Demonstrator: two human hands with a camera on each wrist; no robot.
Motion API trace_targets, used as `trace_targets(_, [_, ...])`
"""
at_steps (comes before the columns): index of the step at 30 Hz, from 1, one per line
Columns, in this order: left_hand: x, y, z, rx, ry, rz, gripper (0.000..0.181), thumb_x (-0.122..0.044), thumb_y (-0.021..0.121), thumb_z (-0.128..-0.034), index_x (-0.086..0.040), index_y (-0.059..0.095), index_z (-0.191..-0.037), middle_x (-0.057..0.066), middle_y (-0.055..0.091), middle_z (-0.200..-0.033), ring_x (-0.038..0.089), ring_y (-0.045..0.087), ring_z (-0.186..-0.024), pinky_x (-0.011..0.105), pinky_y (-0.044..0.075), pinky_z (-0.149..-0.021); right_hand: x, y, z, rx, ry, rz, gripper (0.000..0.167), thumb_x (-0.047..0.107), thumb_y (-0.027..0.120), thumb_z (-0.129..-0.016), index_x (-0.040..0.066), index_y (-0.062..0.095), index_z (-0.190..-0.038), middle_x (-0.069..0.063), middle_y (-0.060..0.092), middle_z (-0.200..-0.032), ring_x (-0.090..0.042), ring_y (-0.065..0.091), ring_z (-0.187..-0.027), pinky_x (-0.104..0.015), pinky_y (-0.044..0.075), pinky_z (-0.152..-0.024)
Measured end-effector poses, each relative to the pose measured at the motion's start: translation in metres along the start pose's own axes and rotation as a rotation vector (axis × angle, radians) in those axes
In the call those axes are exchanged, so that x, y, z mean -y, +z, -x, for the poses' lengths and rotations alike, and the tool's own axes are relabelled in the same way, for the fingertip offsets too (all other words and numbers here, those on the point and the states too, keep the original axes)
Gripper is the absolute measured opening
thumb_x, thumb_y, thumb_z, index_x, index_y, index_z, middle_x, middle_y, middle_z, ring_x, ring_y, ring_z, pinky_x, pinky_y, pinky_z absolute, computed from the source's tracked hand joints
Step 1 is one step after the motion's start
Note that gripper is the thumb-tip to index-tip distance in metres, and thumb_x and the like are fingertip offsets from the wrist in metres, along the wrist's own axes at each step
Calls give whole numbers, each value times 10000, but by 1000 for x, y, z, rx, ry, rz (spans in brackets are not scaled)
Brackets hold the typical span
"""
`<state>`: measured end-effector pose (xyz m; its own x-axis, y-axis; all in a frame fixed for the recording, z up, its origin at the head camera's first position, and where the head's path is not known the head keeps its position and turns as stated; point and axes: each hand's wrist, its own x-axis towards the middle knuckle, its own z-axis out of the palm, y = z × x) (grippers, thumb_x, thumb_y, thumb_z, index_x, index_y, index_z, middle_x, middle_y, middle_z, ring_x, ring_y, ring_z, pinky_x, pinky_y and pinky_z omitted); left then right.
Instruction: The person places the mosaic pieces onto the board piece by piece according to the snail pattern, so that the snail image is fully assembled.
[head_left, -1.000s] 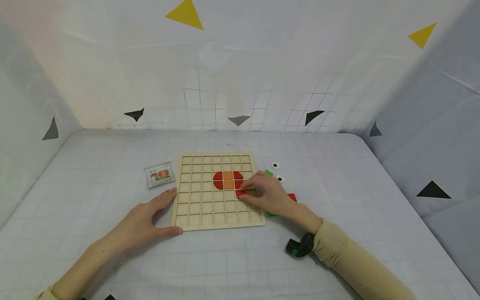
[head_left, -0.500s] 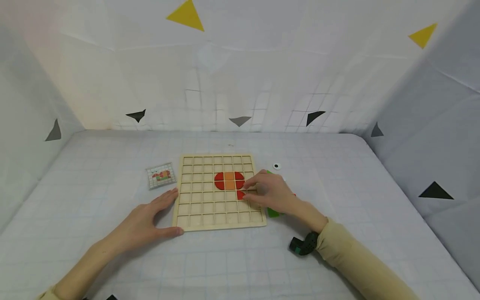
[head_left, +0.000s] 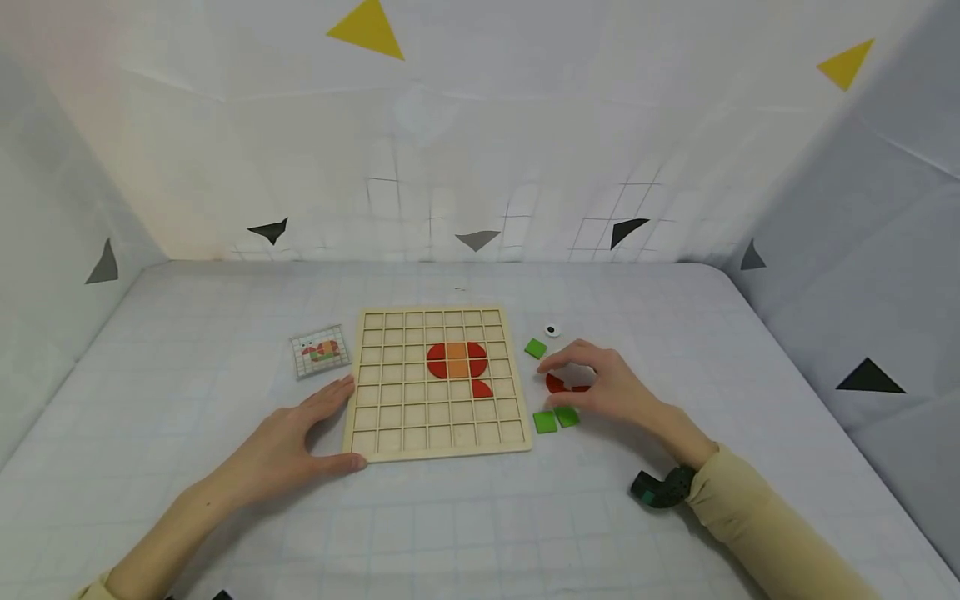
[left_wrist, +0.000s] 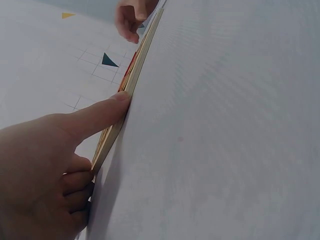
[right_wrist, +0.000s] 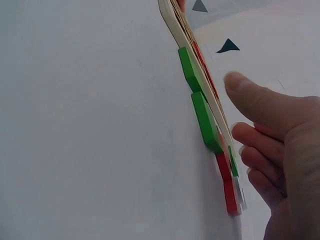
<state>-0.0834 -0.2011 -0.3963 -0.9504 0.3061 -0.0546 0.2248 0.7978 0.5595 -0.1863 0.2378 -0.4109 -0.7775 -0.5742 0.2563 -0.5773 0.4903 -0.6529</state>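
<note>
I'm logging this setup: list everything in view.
Board: 1, pale, mid-table
Inset reds: 5, red, in board
Orange pieces: 2, orange, in board
Green pieces: 3, green, right of board
Loose reds: 2 showing, red, right of board
Eye piece: 1, white-black, right of board
Picture card: 1, multicoloured, left of board
Table: 1, white, under board
Triangles: 8, yellow, grey, black, walls
Right camera: 1, black, at wrist
Sleeves: 2, tan, forearms
Left hand: 1, board's left edge
Right hand: 1, over loose pieces
</note>
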Motion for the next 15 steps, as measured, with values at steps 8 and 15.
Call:
trace_targets(8, [1, 0, -1, 5, 10, 8, 1029, -703, 713, -766, -157, 358, -1562, 22, 322, -1628, 353, 313, -1480, 611, 334, -1128, -3, 3, 11, 78, -46, 21, 630, 302, 947, -643, 170, 700, -1207, 35, 681, -1153, -142, 552, -980, -279, 501, -786])
trace_targets(15, [2, 1, 0, 2, 31, 29, 1034, -694, 717, -768, -136, 357, -1560, 16, 318, -1630, 329, 300, -1490, 587, 329, -1139, -5, 6, 11, 8, -116, 24, 539, 204, 948, -645, 137, 728, -1133, 9, 707, -1090, -164, 573, -946, -288, 508, -755])
